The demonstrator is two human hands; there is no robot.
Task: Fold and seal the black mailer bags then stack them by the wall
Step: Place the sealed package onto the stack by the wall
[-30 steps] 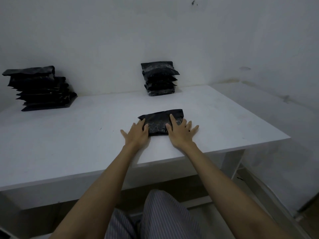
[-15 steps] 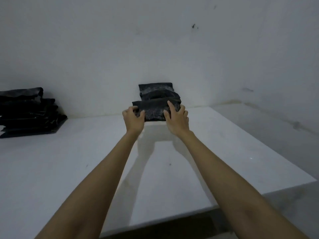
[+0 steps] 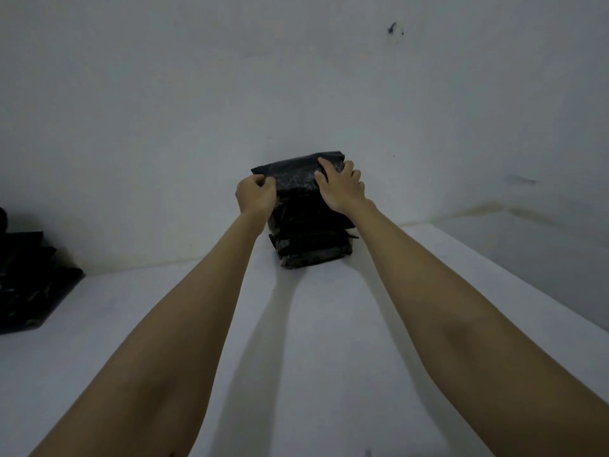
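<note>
a: the mailer bag [image 3: 296, 176] that we were pressing flat mid-table a second ago now tops the stack [image 3: 311, 239] by the wall [image 3: 296, 77].

b: our left hand [image 3: 255, 196] and right hand [image 3: 341, 189] still pinch its ends. we let go next, then fetch another.

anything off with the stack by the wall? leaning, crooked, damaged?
Nothing damaged or spilled. The stack by the wall is a bit uneven: its bag edges do not line up. The top mailer bag, held by the left hand and right hand, sits tilted and is not settled yet.
</note>
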